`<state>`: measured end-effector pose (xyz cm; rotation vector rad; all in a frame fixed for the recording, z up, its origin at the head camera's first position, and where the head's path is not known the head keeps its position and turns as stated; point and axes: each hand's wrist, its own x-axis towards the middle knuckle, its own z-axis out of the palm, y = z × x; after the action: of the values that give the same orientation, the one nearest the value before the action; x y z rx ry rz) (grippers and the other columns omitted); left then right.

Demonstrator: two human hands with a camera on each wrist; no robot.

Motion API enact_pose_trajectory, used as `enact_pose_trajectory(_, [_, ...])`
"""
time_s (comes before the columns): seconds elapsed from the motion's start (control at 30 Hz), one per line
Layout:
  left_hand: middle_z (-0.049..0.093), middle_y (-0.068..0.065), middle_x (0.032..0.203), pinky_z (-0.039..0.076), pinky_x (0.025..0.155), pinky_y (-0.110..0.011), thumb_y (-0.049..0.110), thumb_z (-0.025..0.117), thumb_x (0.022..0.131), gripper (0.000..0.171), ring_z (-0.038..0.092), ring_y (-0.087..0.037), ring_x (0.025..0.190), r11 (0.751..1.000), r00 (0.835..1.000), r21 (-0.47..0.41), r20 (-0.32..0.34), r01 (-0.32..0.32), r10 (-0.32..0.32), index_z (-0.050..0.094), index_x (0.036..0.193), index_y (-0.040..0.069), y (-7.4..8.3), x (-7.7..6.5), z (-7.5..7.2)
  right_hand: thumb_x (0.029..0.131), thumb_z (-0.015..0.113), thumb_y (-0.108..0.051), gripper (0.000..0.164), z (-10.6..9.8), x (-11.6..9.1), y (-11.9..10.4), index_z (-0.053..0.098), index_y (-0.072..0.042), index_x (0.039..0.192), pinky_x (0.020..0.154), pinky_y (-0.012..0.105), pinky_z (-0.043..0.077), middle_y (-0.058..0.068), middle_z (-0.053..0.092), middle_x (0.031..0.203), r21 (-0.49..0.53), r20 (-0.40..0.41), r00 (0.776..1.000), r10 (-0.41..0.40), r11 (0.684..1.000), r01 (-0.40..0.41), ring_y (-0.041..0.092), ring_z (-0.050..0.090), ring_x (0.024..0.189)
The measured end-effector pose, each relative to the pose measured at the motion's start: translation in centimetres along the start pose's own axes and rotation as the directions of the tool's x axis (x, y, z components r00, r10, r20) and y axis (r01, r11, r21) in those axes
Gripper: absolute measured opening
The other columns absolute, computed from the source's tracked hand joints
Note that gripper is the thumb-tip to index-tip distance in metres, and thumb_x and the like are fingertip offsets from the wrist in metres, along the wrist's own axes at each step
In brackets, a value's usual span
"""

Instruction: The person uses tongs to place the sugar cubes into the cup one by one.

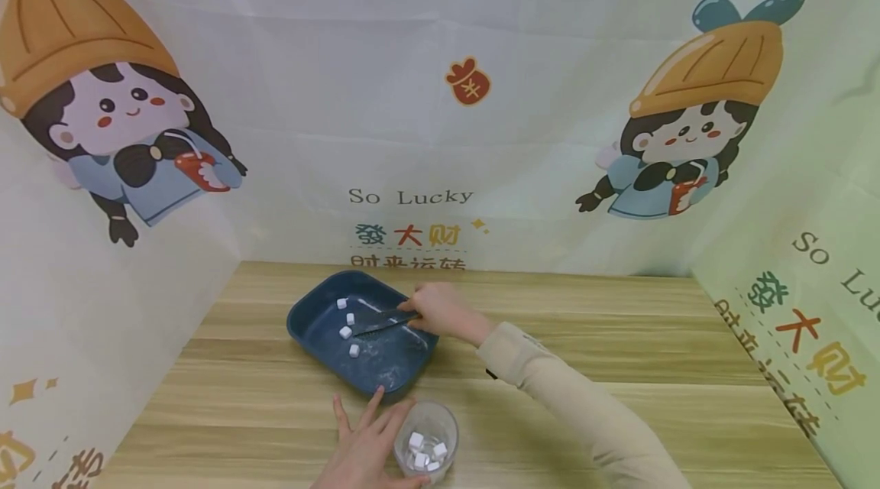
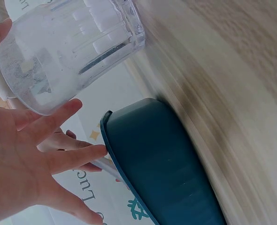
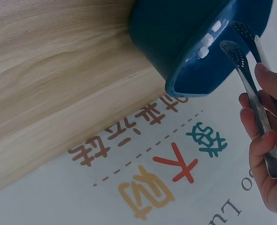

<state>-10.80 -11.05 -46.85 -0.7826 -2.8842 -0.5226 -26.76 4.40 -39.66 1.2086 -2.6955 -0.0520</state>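
My right hand (image 1: 440,312) grips metal tongs (image 3: 251,79) with perforated tips, reaching over the dark blue basin (image 1: 323,348). The tongs' tips stand apart, close to several small white cubes (image 1: 346,333) on the basin floor. At the front, my left hand (image 1: 364,447) holds a clear ribbed glass (image 2: 68,51) between thumb and forefinger, its other fingers spread. One of those fingertips reaches the basin's near rim. Several white cubes (image 1: 419,460) lie inside the glass, which stands upright close in front of the basin.
Under everything is a wood-grain table (image 1: 591,306). A printed cloth (image 1: 536,191) with cartoon figures and lettering hangs behind it and along both sides. A small black object (image 1: 491,374) shows beside the right sleeve. White residue marks the basin floor.
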Motion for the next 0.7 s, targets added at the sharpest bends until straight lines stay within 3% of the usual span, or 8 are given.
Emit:
enact_pose_trajectory(0.33, [0.057, -0.004, 0.122, 0.01, 0.081, -0.081, 0.07, 0.06, 0.061, 0.089, 0.041, -0.042, 0.121, 1.0, 0.999, 0.026, -0.034, -0.009, 0.01, 0.045, 0.127, 0.013, 0.0, -0.1, 0.2, 0.078, 0.066, -0.033, 0.03, 0.8, 0.8, -1.0, 0.066, -0.024, 0.107, 0.061, 0.024, 0.049, -0.006, 0.068, 0.089, -0.123, 0.144, 0.987, -0.077, 0.988, 0.096, 0.009, 0.06, 0.08])
enact_pose_trajectory(0.7, [0.056, -0.005, 0.123, 0.006, 0.081, -0.082, 0.07, 0.06, 0.062, 0.089, 0.04, -0.044, 0.121, 1.0, 1.0, -0.009, -0.028, -0.013, 0.013, 0.045, 0.126, 0.011, -0.2, -0.1, 0.3, 0.076, 0.067, -0.031, 0.021, 0.9, 1.5, -1.7, 0.07, -0.022, 0.095, 0.055, 0.024, 0.047, -0.005, 0.067, 0.082, -0.165, 0.125, 0.982, -0.144, 0.973, 0.163, 0.01, 0.059, 0.074])
